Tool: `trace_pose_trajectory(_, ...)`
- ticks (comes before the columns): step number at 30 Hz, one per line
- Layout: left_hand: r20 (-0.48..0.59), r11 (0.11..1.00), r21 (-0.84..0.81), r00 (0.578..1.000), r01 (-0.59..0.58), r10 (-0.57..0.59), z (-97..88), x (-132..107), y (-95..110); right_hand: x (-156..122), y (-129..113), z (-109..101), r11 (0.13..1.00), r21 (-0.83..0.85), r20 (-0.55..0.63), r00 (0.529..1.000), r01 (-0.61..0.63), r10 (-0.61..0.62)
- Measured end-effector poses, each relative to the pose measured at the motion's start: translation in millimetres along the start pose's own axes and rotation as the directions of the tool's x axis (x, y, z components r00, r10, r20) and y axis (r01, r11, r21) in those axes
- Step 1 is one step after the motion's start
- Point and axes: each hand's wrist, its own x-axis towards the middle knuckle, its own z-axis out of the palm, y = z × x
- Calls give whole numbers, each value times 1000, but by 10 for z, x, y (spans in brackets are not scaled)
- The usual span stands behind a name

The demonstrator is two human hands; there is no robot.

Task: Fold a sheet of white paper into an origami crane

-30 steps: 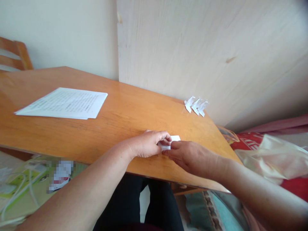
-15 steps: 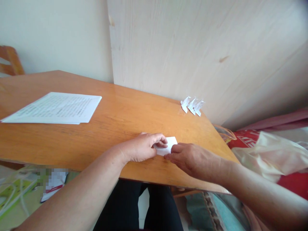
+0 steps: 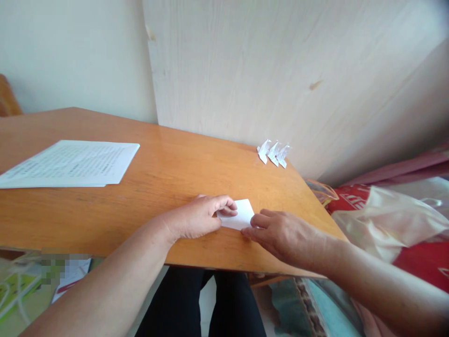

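Head view is showing the small white paper (image 3: 242, 215) lying near the table's front edge, between the person's two hands; it is looking folded, though the number of layers is not showing. The left hand (image 3: 196, 217) is resting on its left part with bent fingers, the thumb standing a little apart in a narrow opening. The right hand (image 3: 280, 229) is touching its right edge, fingers curled and thumb at the near corner; whether it is pinching the paper or only pressing on it, I cannot tell. The step in hand is seemingly one of steadying and flattening a crease, and doing it well is probably depending on the left fingers anchoring the sheet without skewing it while the right fingertips are bearing down evenly along the edge. Lining up the corners before pressing hard would be helping, since thin paper is likely to be taking a stray crease easily. The wooden table (image 3: 185, 164) is giving a firm surface for that pressing. Beyond the hands, three folded paper pieces (image 3: 273, 153) are standing or leaning in a row by the pale panel (image 3: 238, 70), well apart from the work. Farther left, printed sheets (image 3: 77, 161) are lying stacked, and a whitish plastic bag (image 3: 382, 224) is sitting off the table's right side.
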Motion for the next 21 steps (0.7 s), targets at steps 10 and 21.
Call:
trace_pose_trajectory(10,-10,1000,-17,1000,23,-24,-2,2,28,-253,59,62,998,-65,-50,999,-13,10)
trace_pose_trajectory(21,-13,999,-14,999,49,-49,-17,-2,57,-399,87,120,999,-6,-54,997,-54,53)
